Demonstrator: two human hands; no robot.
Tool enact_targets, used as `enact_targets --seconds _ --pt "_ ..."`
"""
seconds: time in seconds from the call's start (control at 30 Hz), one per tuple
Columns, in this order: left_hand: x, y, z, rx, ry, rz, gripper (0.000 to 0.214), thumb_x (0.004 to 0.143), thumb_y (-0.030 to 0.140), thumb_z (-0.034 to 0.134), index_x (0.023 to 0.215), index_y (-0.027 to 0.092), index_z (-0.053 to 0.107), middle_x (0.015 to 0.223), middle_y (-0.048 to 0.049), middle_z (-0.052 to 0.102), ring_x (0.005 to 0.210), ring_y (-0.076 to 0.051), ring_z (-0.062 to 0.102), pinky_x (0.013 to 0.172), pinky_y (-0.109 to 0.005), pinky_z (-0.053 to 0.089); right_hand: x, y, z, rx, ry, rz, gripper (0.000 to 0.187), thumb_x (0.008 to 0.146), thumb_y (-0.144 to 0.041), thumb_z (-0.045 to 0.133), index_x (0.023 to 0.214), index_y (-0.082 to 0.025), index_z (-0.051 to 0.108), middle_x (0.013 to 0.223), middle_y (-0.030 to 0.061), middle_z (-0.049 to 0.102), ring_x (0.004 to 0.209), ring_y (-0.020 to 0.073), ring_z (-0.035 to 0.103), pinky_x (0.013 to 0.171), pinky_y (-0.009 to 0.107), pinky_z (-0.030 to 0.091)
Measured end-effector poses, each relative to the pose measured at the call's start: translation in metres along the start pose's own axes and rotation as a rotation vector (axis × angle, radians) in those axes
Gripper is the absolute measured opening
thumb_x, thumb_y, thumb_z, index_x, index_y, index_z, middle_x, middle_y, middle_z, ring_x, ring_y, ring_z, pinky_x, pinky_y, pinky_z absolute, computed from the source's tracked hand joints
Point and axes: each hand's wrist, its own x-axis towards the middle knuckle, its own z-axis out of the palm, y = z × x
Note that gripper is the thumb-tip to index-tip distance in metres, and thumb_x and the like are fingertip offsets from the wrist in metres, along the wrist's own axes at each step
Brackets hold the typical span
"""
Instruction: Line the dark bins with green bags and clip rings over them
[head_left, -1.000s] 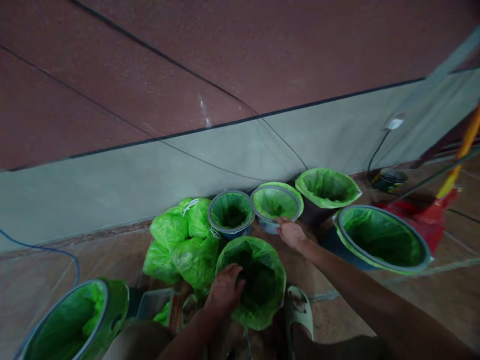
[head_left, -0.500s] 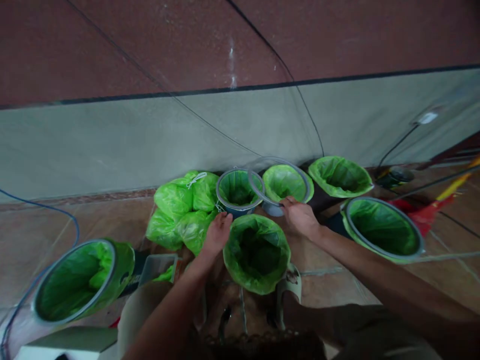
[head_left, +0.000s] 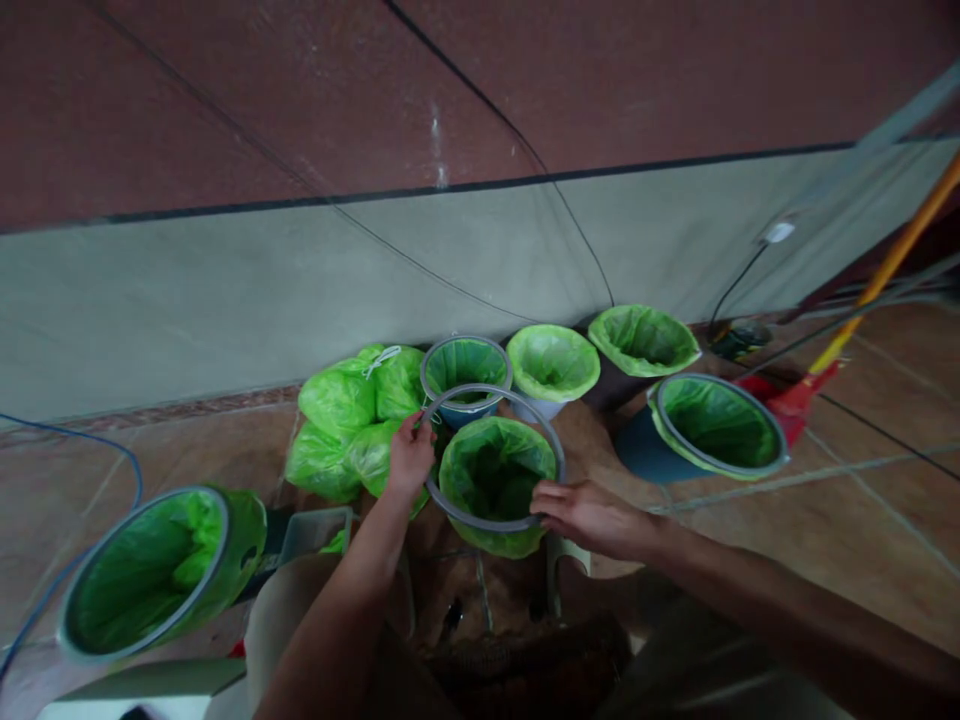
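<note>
A grey plastic ring (head_left: 487, 524) is held in both hands, over the mouth of a bin lined with a green bag (head_left: 514, 548). My left hand (head_left: 411, 458) pinches its left side. The fingers of my right hand (head_left: 577, 513) close on its right front part. The bag is folded outward over the bin's rim, and hides the bin's wall. Just behind stands a blue bin (head_left: 459, 415) with a green liner and a grey ring on its rim. A white bin (head_left: 544, 408) with a folded-over liner is beside that one.
Tied green bags (head_left: 337, 400) lie left of the bins. A dark lined bin (head_left: 619, 390) and a ringed blue bin (head_left: 637, 445) stand right, near a red dustpan (head_left: 799, 405). At left are a tilted ringed bin (head_left: 240, 560) and a clear plastic box (head_left: 300, 535).
The ring has come from above the white bin, toward me and left, over the nearest bin. My left hand has taken hold of it too. The view has shifted slightly right.
</note>
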Motion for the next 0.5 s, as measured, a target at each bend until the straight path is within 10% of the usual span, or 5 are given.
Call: enact_targets --seconds 0.17,0.27,0.5 --pt "0.003 -0.022 0.017 -0.068 0.011 -0.059 0.034 0.094 0.030 0.051 0.124 0.015 0.055 0.064 0.0082 0.049 0.039 -0.005 0.034 0.040 -0.018 0.031 0.024 0.055 -0.018 0.073 0.460 0.582 0.051 0.098 -0.045 0.051 0.138 -0.013 0.053 0.115 0.0136 0.068 0.082 0.0190 0.068 0.078 0.031 0.053" --pt "0.002 -0.040 0.027 -0.051 -0.014 -0.071 0.034 0.094 0.029 0.047 0.125 0.015 0.053 0.064 0.0080 0.048 0.040 -0.005 0.035 0.040 -0.018 0.033 0.037 0.089 -0.004 0.009 0.284 0.845 0.051 0.101 -0.038 0.042 0.139 -0.007 0.053 0.114 0.0176 0.071 0.100 0.0257 0.069 0.088 0.033 0.050" --pt "0.008 -0.078 0.022 0.389 -0.001 -0.001 0.036 0.098 0.029 0.043 0.129 0.014 0.054 0.073 0.0000 0.060 0.054 -0.012 0.056 0.053 -0.024 0.046 0.047 0.110 0.032 0.008 -0.016 0.846 0.039 0.100 -0.029 0.038 0.119 -0.019 0.071 0.111 0.0105 0.075 0.103 0.0239 0.070 0.085 0.029 0.049"
